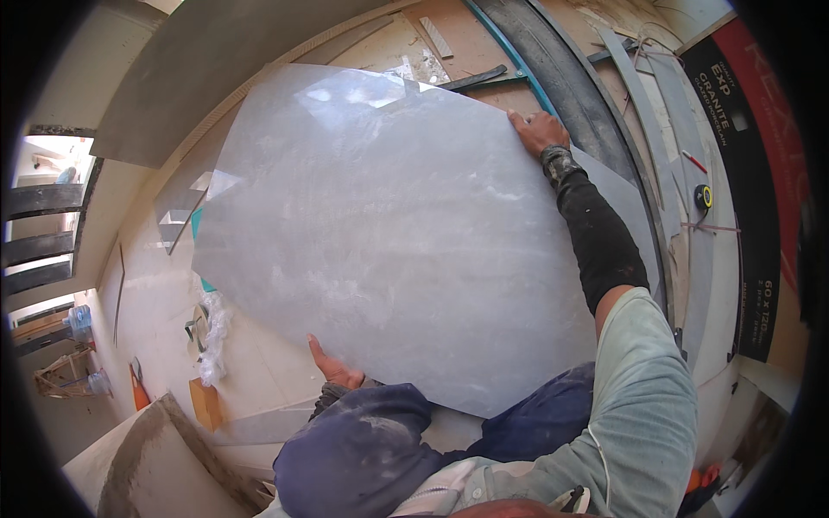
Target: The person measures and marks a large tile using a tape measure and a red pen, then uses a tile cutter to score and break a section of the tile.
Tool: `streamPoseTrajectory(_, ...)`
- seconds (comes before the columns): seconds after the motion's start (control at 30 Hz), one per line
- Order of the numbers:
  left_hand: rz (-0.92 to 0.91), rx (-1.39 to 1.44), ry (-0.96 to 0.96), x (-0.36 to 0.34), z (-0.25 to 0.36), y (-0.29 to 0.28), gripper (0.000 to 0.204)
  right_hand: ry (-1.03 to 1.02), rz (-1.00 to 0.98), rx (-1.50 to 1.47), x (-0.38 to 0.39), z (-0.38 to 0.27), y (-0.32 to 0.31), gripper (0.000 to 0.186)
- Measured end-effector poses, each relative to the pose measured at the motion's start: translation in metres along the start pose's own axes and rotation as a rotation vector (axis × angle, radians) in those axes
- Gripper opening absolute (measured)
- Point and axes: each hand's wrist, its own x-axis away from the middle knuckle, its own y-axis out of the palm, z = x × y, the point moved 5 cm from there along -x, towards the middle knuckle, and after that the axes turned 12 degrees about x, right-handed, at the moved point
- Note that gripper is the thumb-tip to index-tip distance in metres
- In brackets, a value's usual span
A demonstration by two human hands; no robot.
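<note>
"Grey slab (406,224), just one between the hands: how is it held?"

"The left hand (338,369) is at its near edge, just beyond a dark-trousered knee (354,445). Much of that hand is hidden, so I can't tell whether it grips or only rests. The right hand (540,131) grasps the far right edge, some of its fingers out of sight."

"So the slab spans both?"

"Yes, from one hand to the other. A pale piece (617,186) shows beside the right forearm, mostly covered; I can't say whether it's a second slab."

"And left of the left hand?"

"One bundle of crumpled clear plastic (214,337) and one wooden block (205,404). Farther out, one orange-handled tool (139,387), its head hard to make out, then two blue bottles (79,319), small and blurred."

"Around the right hand?"

"Just beyond it, one teal frame (508,45), cut off at the top. Well to the right, one slim red stick (693,161) and one yellow-and-black tape measure (704,197), then one black-and-red carton (753,216), its outer side lost in the dark rim."
</note>
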Motion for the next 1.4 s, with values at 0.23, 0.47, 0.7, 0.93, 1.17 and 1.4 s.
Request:
streamPoseTrajectory(0.23, -0.1, 0.107, -0.078, -0.003, -0.005, 0.092, 0.084, 0.123, -0.015, -0.062, -0.002, 0.083, -0.017, 0.079)
streamPoseTrajectory(0.47, -0.079, 0.028, -0.158, -0.018, -0.025, 0.116, 0.084, 0.181, 0.039, -0.093, 0.004, 0.141, -0.02, 0.095)
streamPoseTrajectory(0.7, -0.035, -0.014, -0.187, -0.037, -0.046, 0.104, 0.085, 0.112, 0.036, -0.262, 0.009, 0.157, -0.004, 0.098)
streamPoseTrajectory(0.93, 0.071, -0.066, -0.213, -0.04, -0.052, 0.1, 0.08, 0.159, -0.046, -0.238, -0.003, 0.16, 0.002, 0.102)
streamPoseTrajectory(1.17, 0.145, -0.153, -0.198, -0.04, -0.041, 0.098, 0.084, 0.1, -0.018, -0.227, -0.01, 0.156, 0.008, 0.104)
streamPoseTrajectory(1.4, 0.126, -0.165, -0.272, -0.035, -0.048, 0.104, 0.085, 0.118, 0.143, -0.19, -0.019, 0.164, 0.015, 0.108)
